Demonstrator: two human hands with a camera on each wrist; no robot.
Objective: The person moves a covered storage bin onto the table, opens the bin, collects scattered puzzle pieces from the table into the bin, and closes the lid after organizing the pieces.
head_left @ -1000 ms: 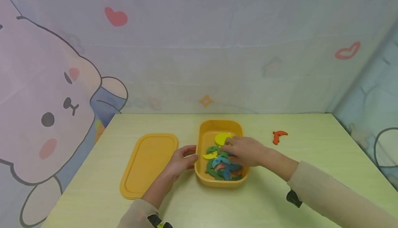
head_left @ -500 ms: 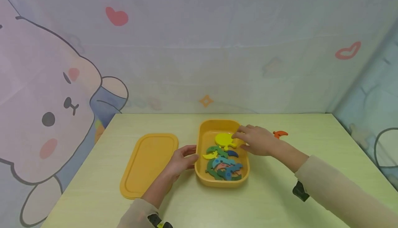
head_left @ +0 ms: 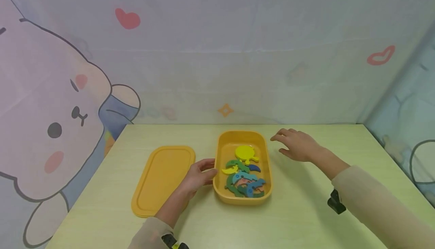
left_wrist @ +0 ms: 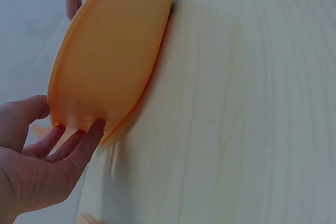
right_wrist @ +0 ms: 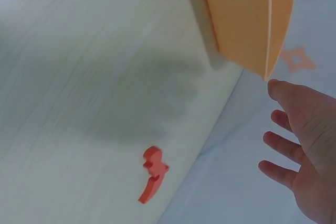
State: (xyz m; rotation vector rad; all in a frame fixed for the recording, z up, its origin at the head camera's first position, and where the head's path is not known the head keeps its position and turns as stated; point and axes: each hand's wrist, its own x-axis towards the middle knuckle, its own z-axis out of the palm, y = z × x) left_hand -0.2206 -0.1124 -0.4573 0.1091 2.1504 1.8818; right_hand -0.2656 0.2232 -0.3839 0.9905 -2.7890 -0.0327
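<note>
In the head view, a yellow-orange plastic box [head_left: 242, 200] stands lidless on the table. Inside lie several flat toy pieces: a round yellow piece [head_left: 244, 153], a green curved piece [head_left: 232, 188], blue ones and others. My left hand [head_left: 200, 175] touches the box's left side; in the left wrist view its fingertips rest against the outer wall and the thumb meets the rim. To the right of the box, my right hand [head_left: 299, 146] hovers above the table, holding nothing. A red-orange curved toy piece [right_wrist: 153, 176] lies on the table in the right wrist view; the hand hides it in the head view.
A flat yellow-orange lid [head_left: 164, 177] lies on the table left of the box, partly behind the left forearm. A printed curtain [head_left: 204, 53] with hearts and a cartoon bear hangs behind the table's far edge.
My right hand has lifted out of the box and moved right and away, covering the red-orange piece in the head view. The left hand and box have stayed in place.
</note>
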